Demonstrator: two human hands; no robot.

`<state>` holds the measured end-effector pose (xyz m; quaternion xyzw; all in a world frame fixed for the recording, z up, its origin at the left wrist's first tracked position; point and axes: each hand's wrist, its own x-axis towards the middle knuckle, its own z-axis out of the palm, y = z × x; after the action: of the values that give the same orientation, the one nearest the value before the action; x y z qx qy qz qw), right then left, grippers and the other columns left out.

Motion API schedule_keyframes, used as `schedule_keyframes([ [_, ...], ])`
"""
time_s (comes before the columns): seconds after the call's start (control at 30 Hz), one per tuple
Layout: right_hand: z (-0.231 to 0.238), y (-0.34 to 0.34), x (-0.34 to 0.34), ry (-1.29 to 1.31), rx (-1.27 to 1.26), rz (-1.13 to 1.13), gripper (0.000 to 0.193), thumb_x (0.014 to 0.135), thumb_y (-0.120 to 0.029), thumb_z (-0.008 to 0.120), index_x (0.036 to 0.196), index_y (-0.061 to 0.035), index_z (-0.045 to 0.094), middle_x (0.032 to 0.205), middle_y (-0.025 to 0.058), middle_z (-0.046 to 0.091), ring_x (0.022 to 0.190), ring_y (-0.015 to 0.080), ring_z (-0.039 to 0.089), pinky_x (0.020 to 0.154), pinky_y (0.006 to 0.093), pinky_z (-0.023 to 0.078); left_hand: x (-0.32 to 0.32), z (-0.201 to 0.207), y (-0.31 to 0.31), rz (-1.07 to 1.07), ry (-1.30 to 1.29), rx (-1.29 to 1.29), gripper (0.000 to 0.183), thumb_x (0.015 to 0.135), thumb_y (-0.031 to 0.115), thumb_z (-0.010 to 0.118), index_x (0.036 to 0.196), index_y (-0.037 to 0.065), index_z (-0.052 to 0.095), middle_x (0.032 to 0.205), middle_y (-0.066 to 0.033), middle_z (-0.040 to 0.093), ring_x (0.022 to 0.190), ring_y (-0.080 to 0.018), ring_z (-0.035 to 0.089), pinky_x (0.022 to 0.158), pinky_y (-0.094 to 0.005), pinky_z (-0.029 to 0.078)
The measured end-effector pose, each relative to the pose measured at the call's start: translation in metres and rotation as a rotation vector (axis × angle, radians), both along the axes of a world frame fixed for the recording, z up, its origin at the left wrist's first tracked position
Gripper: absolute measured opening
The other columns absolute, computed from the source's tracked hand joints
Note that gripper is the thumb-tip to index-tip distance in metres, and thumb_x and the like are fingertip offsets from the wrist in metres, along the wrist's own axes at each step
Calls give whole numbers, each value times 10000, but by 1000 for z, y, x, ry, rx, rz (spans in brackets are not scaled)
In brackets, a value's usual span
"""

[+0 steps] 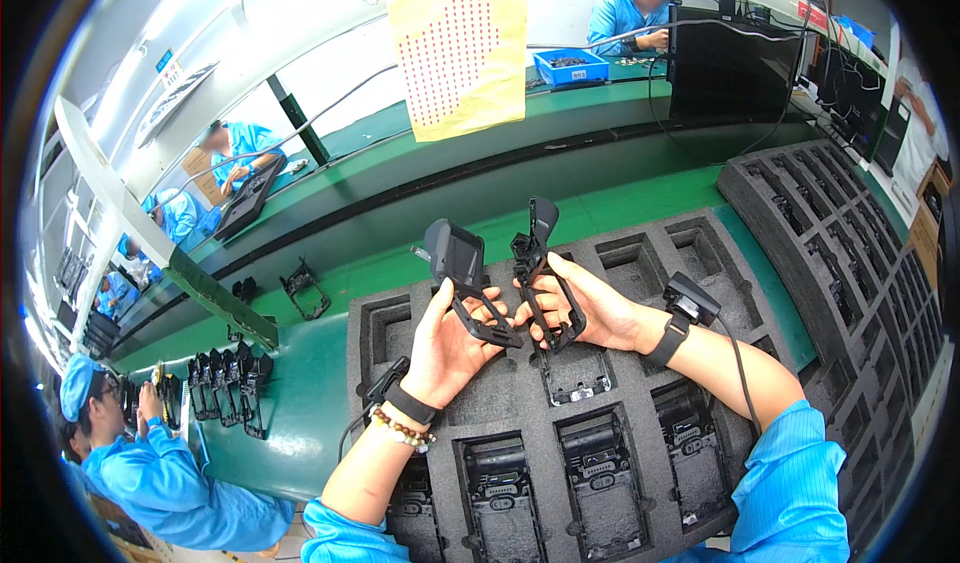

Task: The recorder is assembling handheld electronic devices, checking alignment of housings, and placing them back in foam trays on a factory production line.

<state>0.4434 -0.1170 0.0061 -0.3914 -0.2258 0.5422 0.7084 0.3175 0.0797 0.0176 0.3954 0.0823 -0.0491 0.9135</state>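
Note:
My left hand (450, 348) is closed around a black plastic housing (458, 258) with a boxy upper end and an open rectangular frame below. In my right hand (595, 308) is a second black housing (540, 228), similar in build, tilted and seen edge-on, its open frame pointing down. The two housings are side by side, apart from each other, above a dark grey foam tray (532, 413). Under my right hand, a black part (580, 388) lies in a tray pocket. Several more black housings (600, 468) sit in the tray's near pockets.
Another foam tray (740, 188) full of black parts stands on the right. On the green bench (310, 403), more housings (230, 378) stand in a row at left, and a loose frame (303, 288) lies farther back. A blue-clothed co-worker (150, 463) sits at left; others work beyond.

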Motion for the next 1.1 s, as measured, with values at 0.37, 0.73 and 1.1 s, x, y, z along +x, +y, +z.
schedule_keyframes([
  [0.37, 1, -1, -1, -31, -14, 9, 627, 999, -603, 308, 1285, -74, 485, 1056, 134, 645, 848, 215, 618, 797, 361, 505, -1, 6, -4, -2, 11, 14, 648, 947, 595, 472, 1227, 12, 507, 1066, -86, 626, 1017, -199, 616, 915, -349, 474],
  [0.73, 2, 0, -2, -68, 10, 45, 579, 975, -629, 367, 1218, -121, 501, 1013, 74, 654, 825, 155, 631, 772, 309, 527, 0, -1, 0, 3, 7, 3, 671, 936, 601, 483, 1231, -1, 522, 1087, -99, 635, 1033, -218, 614, 949, -373, 465],
  [1.1, 2, 0, -3, -94, -12, 34, 590, 974, -633, 361, 1225, -118, 500, 1014, 66, 647, 819, 151, 627, 775, 307, 527, 1, -2, 0, 1, 10, 6, 700, 932, 606, 481, 1235, -22, 533, 1109, -118, 644, 1056, -249, 613, 987, -403, 445],
])
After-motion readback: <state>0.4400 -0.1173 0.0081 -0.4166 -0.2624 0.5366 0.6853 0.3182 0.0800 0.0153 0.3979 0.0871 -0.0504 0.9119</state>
